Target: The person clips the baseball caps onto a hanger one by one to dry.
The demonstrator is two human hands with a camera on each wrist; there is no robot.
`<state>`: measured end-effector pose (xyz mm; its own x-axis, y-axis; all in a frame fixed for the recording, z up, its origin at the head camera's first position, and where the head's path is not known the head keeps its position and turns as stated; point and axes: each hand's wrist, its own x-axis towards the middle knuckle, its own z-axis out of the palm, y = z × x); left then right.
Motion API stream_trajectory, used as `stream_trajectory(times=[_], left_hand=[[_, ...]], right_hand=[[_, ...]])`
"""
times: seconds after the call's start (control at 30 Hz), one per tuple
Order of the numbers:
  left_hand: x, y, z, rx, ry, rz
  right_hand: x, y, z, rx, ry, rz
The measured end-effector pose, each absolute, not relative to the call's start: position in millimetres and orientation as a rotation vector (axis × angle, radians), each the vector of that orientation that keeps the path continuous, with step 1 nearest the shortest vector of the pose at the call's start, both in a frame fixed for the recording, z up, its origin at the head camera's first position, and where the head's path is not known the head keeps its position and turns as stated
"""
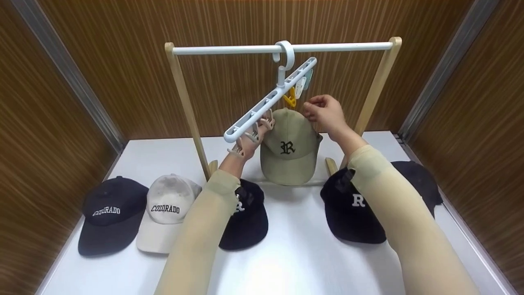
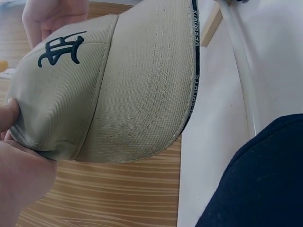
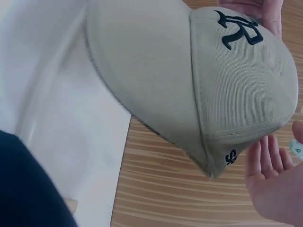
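Note:
A khaki baseball cap (image 1: pixel 288 131) with a dark letter R hangs in the air below a pale hanger (image 1: pixel 256 110), front facing me. My left hand (image 1: pixel 249 148) grips its left side, thumb (image 2: pixel 7 115) on the outside of the crown. My right hand (image 1: pixel 327 114) is beside the upper right of the crown; its fingers (image 3: pixel 266 158) lie at the cap's edge, loosely bent, with the thumb apart from the fabric. Just above the crown hangs a yellow clip (image 1: pixel 290 99); whether it touches the cap I cannot tell.
The hanger hooks over a white rail (image 1: pixel 229 50) on wooden posts. White clips (image 1: pixel 300 87) and others dangle from it, some before my left wrist. On the white table (image 1: pixel 286 254) lie a navy cap (image 1: pixel 110 213), a beige cap (image 1: pixel 168 209) and several dark caps (image 1: pixel 249 221).

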<state>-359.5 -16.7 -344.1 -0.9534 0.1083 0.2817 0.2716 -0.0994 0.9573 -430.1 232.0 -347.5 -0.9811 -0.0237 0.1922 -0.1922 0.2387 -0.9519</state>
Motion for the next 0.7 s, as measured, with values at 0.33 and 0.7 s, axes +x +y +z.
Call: stream_trajectory(times=[0.33, 0.7], left_hand=[[-371.3, -18.2, -356.2, -0.441, -2.082, -2.200], [-366.4, -19.5, -349.3, -0.483, -2.109, -2.224]], right_hand=[[-454.6, 226.5, -330.9, 0.134, -2.273, 1.761], [-466.3, 228.1, -319.7, 0.099, -2.234, 1.823]])
